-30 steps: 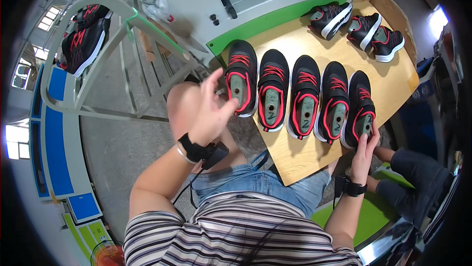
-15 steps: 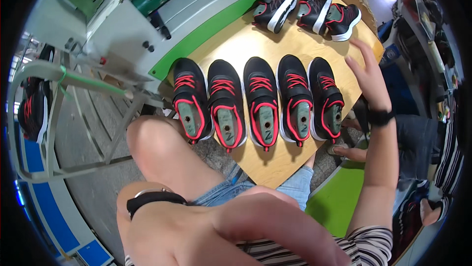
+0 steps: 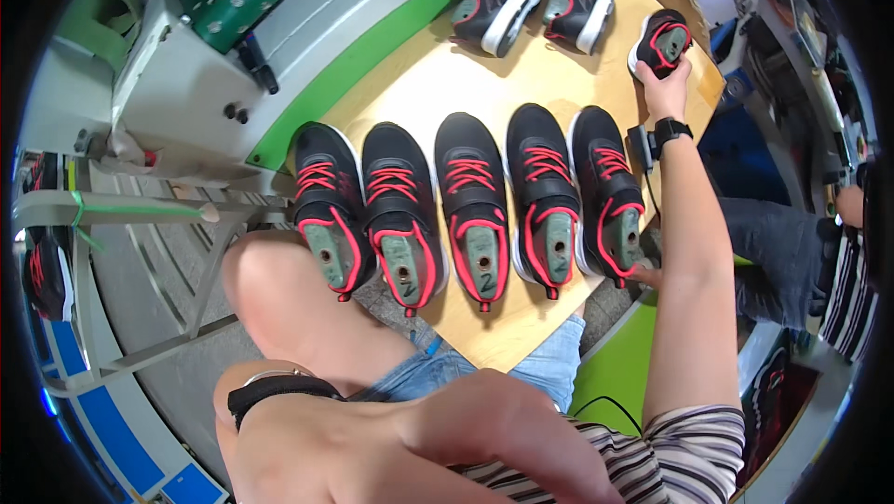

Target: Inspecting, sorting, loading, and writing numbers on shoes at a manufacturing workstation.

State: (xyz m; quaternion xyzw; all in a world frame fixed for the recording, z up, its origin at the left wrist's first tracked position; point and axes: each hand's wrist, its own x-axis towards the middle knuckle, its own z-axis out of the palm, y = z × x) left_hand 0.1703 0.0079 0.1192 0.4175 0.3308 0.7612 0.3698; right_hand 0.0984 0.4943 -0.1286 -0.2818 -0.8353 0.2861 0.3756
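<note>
My right hand [image 3: 665, 93] reaches to the far right of the wooden board, its fingers around the heel end of a black sneaker [image 3: 665, 24]. That sneaker has red collar trim, a white sole and a green shoe last inside. Close to the camera, at the bottom, my left hand [image 3: 466, 430] lies across my front, with a black band at its wrist; its fingers are mostly out of sight. Several matching sneakers with red laces stand in a row in the middle, including this one [image 3: 470, 175], toes pointing away from me.
Two more sneakers, one [image 3: 503, 6] beside another [image 3: 582, 9], lean on their sides at the board's far edge. The wooden board [image 3: 489, 348] lies over my lap. A metal rack [image 3: 121, 207] stands at left. Another person's arm and striped sleeve [image 3: 849, 299] show at right.
My right hand has closed on the nearest of the far sneakers and moved it right, away from the other two, turning it. My left hand stays low and close. The view has shifted slightly.
</note>
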